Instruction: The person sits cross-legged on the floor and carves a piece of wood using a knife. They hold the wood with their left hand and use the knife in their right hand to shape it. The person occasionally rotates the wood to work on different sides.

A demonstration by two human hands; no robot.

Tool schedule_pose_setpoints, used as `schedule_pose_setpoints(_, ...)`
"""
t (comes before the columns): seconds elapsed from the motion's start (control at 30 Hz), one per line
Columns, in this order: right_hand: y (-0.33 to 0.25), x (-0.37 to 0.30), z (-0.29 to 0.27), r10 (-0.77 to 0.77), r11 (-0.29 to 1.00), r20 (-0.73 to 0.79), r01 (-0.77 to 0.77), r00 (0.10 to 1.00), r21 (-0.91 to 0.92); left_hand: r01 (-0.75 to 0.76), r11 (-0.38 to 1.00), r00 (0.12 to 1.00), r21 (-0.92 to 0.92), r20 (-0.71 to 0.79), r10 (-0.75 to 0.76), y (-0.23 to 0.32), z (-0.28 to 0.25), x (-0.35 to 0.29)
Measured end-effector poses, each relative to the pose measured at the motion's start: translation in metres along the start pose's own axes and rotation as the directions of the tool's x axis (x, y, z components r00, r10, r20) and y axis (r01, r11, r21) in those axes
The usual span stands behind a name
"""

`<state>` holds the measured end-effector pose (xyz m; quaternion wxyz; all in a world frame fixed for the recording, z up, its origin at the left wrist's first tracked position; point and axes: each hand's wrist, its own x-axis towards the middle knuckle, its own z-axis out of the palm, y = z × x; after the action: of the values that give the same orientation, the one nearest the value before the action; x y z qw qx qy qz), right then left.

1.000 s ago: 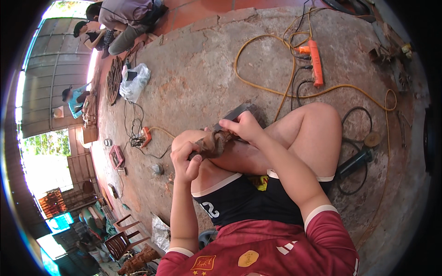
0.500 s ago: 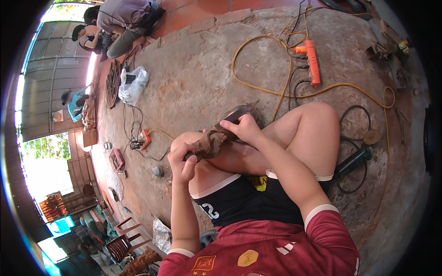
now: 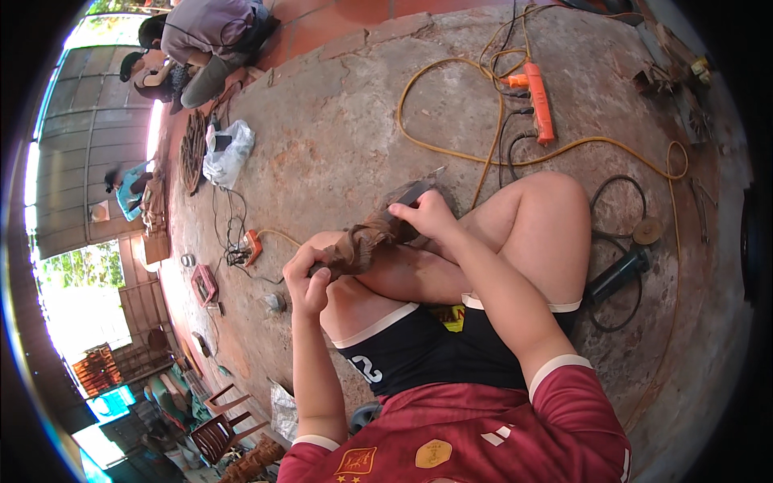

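Observation:
A brown carved piece of wood (image 3: 360, 248) with curling relief lies across my crossed legs. My left hand (image 3: 307, 278) is wrapped around its near-left end. Over the far part of the carving, my right hand (image 3: 431, 219) grips a dark, flat strip-like block (image 3: 412, 195), thumb along the top. The block looks pressed against the wood, but its underside is hidden. Beyond my right hand, the carving's far end is partly covered by the block and fingers, and a thin pointed tip shows there.
Ahead lies an orange power strip (image 3: 540, 105) with looping yellow cable (image 3: 403, 105). Right of my knee are a dark green power tool (image 3: 618, 282) and a round disc (image 3: 647, 231). A white plastic bag (image 3: 229, 157) sits left. Several people work at the far left, near brown chairs (image 3: 216, 435).
My left hand and the carving's near end have moved slightly left. My right hand has turned a little and stays on the block. The whole view has shifted slightly.

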<state>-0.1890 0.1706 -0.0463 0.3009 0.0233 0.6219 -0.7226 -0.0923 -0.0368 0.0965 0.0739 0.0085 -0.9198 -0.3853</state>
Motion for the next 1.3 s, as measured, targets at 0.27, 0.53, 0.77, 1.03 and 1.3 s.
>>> schedule_pose_setpoints(0.27,0.019,0.012,0.003,-0.108,0.992,0.055,0.104,0.993,0.076,0.040,0.999,0.998,-0.012,0.039,-0.040,-0.005,-0.005,0.006)
schedule_pose_setpoints(0.53,0.022,0.017,0.001,-0.088,0.996,-0.202,0.092,0.975,0.008,0.154,0.978,0.987,-0.137,-0.031,-0.160,-0.037,-0.019,0.013)
schedule_pose_setpoints(0.77,0.023,0.018,0.004,-0.176,0.942,-0.245,0.091,0.953,-0.323,0.230,0.955,0.965,-0.189,-0.082,-0.248,-0.059,-0.030,0.032)
schedule_pose_setpoints(1.03,0.024,0.014,0.013,-0.179,0.935,-0.225,0.094,0.958,-0.342,0.320,0.898,0.910,-0.303,-0.164,-0.380,-0.062,-0.028,0.045)
schedule_pose_setpoints(1.3,0.032,0.028,0.014,-0.233,0.937,-0.271,0.142,0.934,-0.318,0.322,0.900,0.908,-0.293,-0.173,-0.381,-0.072,-0.031,0.036)
